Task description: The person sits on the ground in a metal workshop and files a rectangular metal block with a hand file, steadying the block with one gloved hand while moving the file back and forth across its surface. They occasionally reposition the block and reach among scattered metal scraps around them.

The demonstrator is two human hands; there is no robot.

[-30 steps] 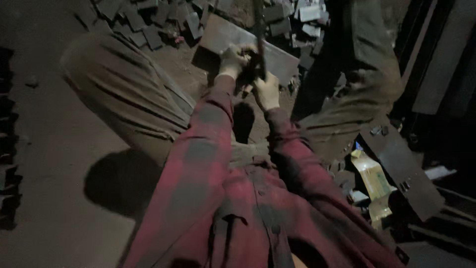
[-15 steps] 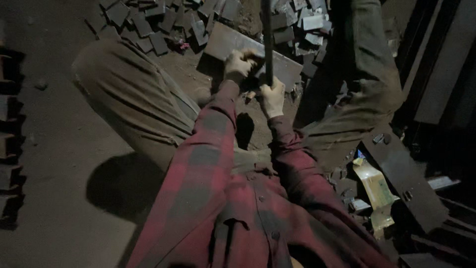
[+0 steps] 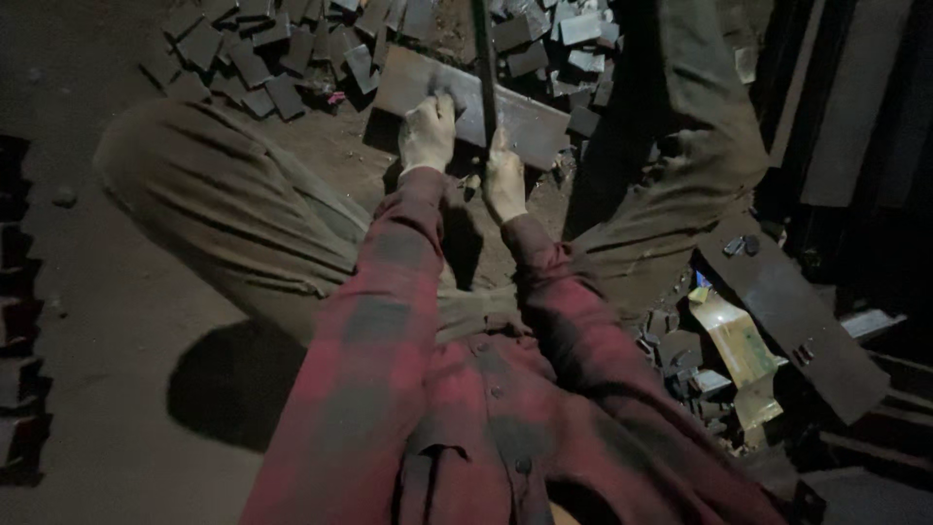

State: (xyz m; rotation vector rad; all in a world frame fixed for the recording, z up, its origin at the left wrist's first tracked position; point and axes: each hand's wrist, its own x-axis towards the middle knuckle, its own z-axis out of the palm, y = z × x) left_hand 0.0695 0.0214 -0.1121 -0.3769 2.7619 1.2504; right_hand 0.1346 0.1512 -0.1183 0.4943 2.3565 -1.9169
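Note:
A flat grey metal plate [image 3: 530, 122] lies on the dirt floor between my spread knees. My left hand [image 3: 429, 131] rests knuckles-up on the plate's near left part, its fingers curled over the metal. My right hand [image 3: 504, 178] grips the lower end of a long thin dark metal bar [image 3: 482, 58]. The bar runs upward across the plate and out of the top of the view. Both red plaid sleeves reach forward from the bottom of the frame. Whether the left hand grips the plate or only presses on it is unclear.
Several small grey metal pieces [image 3: 255, 60] are heaped on the floor beyond the plate. A long dark metal bracket [image 3: 792, 311] and a yellowish wrapper [image 3: 739, 345] lie at the right. Dark stacked metal sections [image 3: 855, 107] fill the far right. Dark blocks [image 3: 19, 321] line the left edge.
The view has dropped a little toward my body, so plate and hands sit slightly higher and closer. Both hands stay on the plate and the bar.

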